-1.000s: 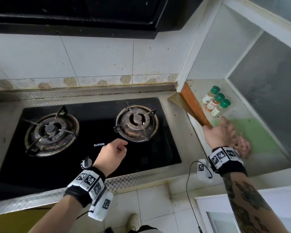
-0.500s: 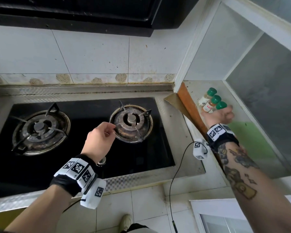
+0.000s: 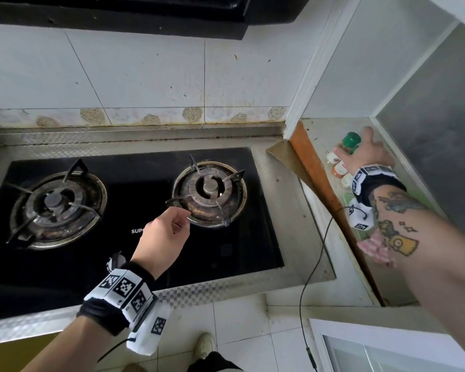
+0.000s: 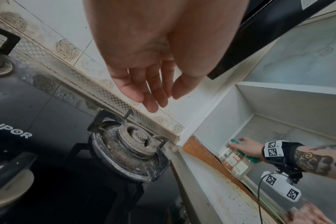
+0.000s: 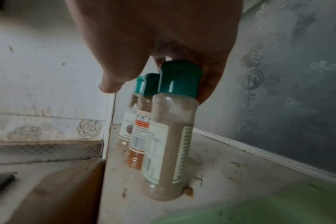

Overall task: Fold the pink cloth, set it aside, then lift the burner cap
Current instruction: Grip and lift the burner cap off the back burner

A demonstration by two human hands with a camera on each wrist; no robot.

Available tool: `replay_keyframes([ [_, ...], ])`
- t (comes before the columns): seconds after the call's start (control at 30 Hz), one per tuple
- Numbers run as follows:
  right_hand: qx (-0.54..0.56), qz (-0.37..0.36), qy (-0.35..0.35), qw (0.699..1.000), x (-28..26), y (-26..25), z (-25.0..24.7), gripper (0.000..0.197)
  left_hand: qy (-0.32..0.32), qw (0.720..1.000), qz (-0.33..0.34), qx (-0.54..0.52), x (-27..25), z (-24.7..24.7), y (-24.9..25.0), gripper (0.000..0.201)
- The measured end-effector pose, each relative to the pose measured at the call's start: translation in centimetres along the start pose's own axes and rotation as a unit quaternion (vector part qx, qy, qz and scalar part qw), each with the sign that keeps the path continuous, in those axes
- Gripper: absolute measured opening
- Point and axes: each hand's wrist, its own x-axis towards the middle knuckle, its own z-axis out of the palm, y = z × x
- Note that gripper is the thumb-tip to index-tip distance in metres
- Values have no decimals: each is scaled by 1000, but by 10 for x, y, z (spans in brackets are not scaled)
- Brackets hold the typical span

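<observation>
The right burner's round cap (image 3: 211, 187) sits in its ring under a black grate (image 3: 234, 176); the left wrist view shows the cap (image 4: 138, 137) below my fingers. My left hand (image 3: 181, 218) hovers at the grate's front edge, fingers loosely curled and holding nothing (image 4: 153, 98). The folded pink cloth (image 3: 373, 249) lies on the side counter under my right forearm, also low in the left wrist view (image 4: 307, 215). My right hand (image 3: 360, 154) is spread over three green-capped spice bottles (image 5: 169, 136), fingers touching the nearest cap.
A second burner (image 3: 54, 202) is on the left of the black glass hob, with a knob (image 3: 116, 260) at its front. A wooden strip (image 3: 322, 189) edges the side counter. A green mat (image 5: 259, 209) lies there. A range hood (image 3: 145, 12) hangs overhead.
My left hand moved forward from the hob's front to the right burner's grate. My right hand left the pink cloth and went back to the spice bottles.
</observation>
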Motion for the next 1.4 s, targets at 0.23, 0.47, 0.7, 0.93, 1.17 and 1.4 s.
replay_keyframes([
  [0.23, -59, -37, -1, 998, 17, 5, 10, 49, -31, 999, -8, -7, 1, 8, -3, 21],
  [0.47, -66, -50, 6, 997, 25, 2, 12, 44, -64, 998, -7, -8, 6, 11, -2, 19],
  [0.7, -59, -77, 29, 995, 25, -14, 10, 41, -72, 997, 17, 0, 28, 7, 18, 18],
  [0.93, -62, -111, 45, 991, 44, -39, 7, 39, -71, 996, 50, -12, 55, 4, 45, 20],
  [1.17, -63, -98, 44, 992, 90, -63, 4, 41, -66, 996, 53, -26, 80, 19, 49, 19],
  [1.4, -61, -107, 32, 992, 127, -88, 18, 42, -56, 996, 60, -31, 103, 38, 48, 19],
])
